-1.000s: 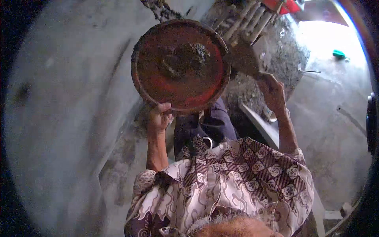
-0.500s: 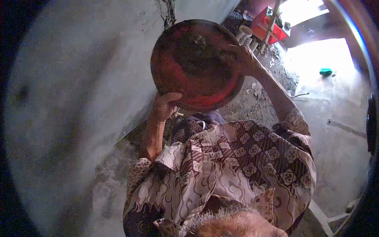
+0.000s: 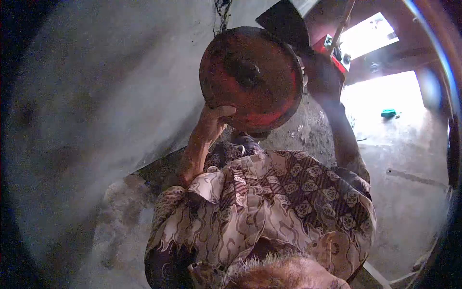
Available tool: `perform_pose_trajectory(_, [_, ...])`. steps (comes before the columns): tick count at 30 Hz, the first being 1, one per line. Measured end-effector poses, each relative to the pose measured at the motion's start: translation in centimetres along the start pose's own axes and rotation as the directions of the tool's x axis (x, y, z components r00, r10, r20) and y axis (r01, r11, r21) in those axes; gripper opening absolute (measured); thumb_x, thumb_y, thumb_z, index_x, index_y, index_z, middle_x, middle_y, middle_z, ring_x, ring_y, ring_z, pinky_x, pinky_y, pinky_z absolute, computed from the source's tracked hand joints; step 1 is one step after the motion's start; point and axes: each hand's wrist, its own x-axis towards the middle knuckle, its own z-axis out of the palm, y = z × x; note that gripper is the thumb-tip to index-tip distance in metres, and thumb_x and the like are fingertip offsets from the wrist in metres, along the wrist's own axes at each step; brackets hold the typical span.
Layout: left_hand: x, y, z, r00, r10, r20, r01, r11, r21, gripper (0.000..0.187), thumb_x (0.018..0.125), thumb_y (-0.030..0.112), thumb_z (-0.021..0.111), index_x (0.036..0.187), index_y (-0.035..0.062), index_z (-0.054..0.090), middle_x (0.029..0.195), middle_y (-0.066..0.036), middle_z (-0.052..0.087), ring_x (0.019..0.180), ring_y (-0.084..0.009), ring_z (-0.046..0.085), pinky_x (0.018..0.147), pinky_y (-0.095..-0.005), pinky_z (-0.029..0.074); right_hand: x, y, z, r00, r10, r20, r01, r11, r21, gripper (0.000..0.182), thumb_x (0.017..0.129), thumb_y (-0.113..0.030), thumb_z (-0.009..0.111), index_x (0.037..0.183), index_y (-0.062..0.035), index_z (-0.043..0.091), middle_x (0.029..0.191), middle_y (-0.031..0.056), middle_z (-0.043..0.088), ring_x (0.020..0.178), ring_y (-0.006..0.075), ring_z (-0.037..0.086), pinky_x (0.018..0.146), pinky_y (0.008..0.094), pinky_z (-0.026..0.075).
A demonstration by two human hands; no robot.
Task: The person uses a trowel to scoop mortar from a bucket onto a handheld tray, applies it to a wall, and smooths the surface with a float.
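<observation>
gripping the lower-left rim of a red pan [image 3: 262,117], the left hand [image 3: 213,120] is pressing its thumb over the edge; its fingers are hiding beneath. the pan is lying forward and to the right of this hand, touching it. being round, the pan is showing no long axis. the right hand [image 3: 321,73] is resting in shadow at the pan's right side; how far its fingers are closing, and whether it is touching the pan, cannot be told. it is appearing to hold a dark flat blade [image 3: 285,25], which is sitting nearer to it than to the left hand. the blade's long axis is running up and leftward from the right hand, past the pan's upper-right rim.

count: two hands, one pan, one blade, one dark lump [image 3: 249,72] lying inside the pan. farther out, one red object [image 3: 340,64] and one green object [image 3: 388,113] are showing.
</observation>
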Motion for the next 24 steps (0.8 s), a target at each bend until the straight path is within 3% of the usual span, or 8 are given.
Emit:
perform_pose_trajectory(1, [0.3,0.0,0.3,0.999,-0.034,-0.011,0.035,0.998,0.047,0.058,0.066,0.002,0.066,0.12,0.0024,0.046,0.109,-0.011,0.057,0.097,-0.0261,0.058,0.085,-0.0388,0.051,1.4,1.9,0.5,0.972,-0.21,-0.102,0.207,0.978,-0.041,0.026,0.086,-0.025,0.055,0.104,-0.0085,0.063,0.089,0.0079,0.064,0.078,0.0212,0.063,0.069,0.0318,0.049])
perform_pose_trajectory(4, [-0.4,0.9,3.6,0.999,-0.031,0.025,0.029,0.996,0.08,0.059,0.065,0.003,0.067,0.121,0.0023,0.046,0.108,-0.01,0.057,0.096,-0.0258,0.058,0.084,-0.0385,0.051,4.6,3.8,0.8,0.984,-0.111,-0.138,0.141,0.962,0.235,0.026,0.085,-0.026,0.056,0.103,-0.0085,0.063,0.087,0.0101,0.066,0.079,0.0234,0.063,0.069,0.0338,0.049])
perform_pose_trajectory(8, [-2.0,1.5,6.8,0.998,-0.039,0.043,0.034,0.991,0.126,0.059,0.065,0.002,0.066,0.12,0.0024,0.046,0.107,-0.01,0.058,0.095,-0.0257,0.059,0.083,-0.0388,0.051,5.8,3.7,1.7,0.986,-0.035,-0.165,0.073,0.969,0.236,0.029,0.082,-0.025,0.058,0.102,-0.0046,0.063,0.089,0.014,0.066,0.081,0.0245,0.064,0.07,0.0345,0.049])
perform_pose_trajectory(10, [-2.8,2.1,8.4,0.998,-0.045,0.054,0.039,0.994,0.1,0.056,0.062,0.002,0.066,0.116,0.0027,0.052,0.111,-0.009,0.059,0.103,-0.0281,0.056,0.091,-0.0397,0.045,6.9,6.4,4.6,0.964,-0.239,-0.118,0.262,0.932,0.252,0.034,0.08,-0.026,0.06,0.104,-0.0025,0.062,0.091,0.0168,0.065,0.082,0.0258,0.064,0.072,0.0352,0.049])
perform_pose_trajectory(11, [-3.2,2.1,8.6,0.997,-0.041,0.063,0.034,0.994,0.105,0.056,0.062,0.002,0.066,0.116,0.0027,0.052,0.111,-0.009,0.059,0.103,-0.0281,0.056,0.091,-0.0397,0.045,2.7,0.0,-0.6,0.871,-0.438,-0.224,0.49,0.813,0.314,0.03,0.08,-0.02,0.06,0.104,-0.0021,0.062,0.091,0.0162,0.065,0.083,0.026,0.064,0.073,0.0371,0.049])
perform_pose_trajectory(18, [-6.9,0.6,6.4,0.997,0.04,0.059,-0.036,0.997,-0.065,0.05,0.067,-0.004,0.064,0.116,0.0019,0.052,0.112,-0.011,0.058,0.101,-0.027,0.058,0.091,-0.0386,0.046,-5.8,3.0,-4.0,0.866,-0.392,-0.309,0.468,0.854,0.226,0.024,0.082,-0.015,0.059,0.102,-0.0012,0.062,0.088,0.0122,0.066,0.078,0.0207,0.063,0.069,0.0339,0.049])
perform_pose_trajectory(20, [-6.7,0.5,4.3,0.998,0.049,0.028,-0.047,0.997,-0.059,0.05,0.068,-0.004,0.063,0.116,0.0016,0.052,0.112,-0.011,0.058,0.101,-0.027,0.058,0.091,-0.0387,0.046,-8.0,3.8,-6.7,0.972,-0.051,0.23,-0.069,0.871,0.486,0.02,0.085,-0.013,0.059,0.1,-0.0008,0.063,0.085,0.0078,0.066,0.075,0.0143,0.059,0.065,0.0292,0.048])
perform_pose_trajectory(24, [-5.6,0.7,3.0,0.98,0.188,0.059,-0.189,0.982,-0.005,0.056,0.067,-0.004,0.065,0.12,0.0038,0.047,0.112,-0.012,0.056,0.103,-0.0284,0.056,0.088,-0.0403,0.05,-8.1,9.8,0.6,0.925,-0.221,0.308,0.062,0.891,0.451,0.029,0.081,-0.03,0.063,0.096,-0.0056,0.063,0.079,0.009,0.065,0.075,0.0161,0.063,0.066,0.0358,0.05])
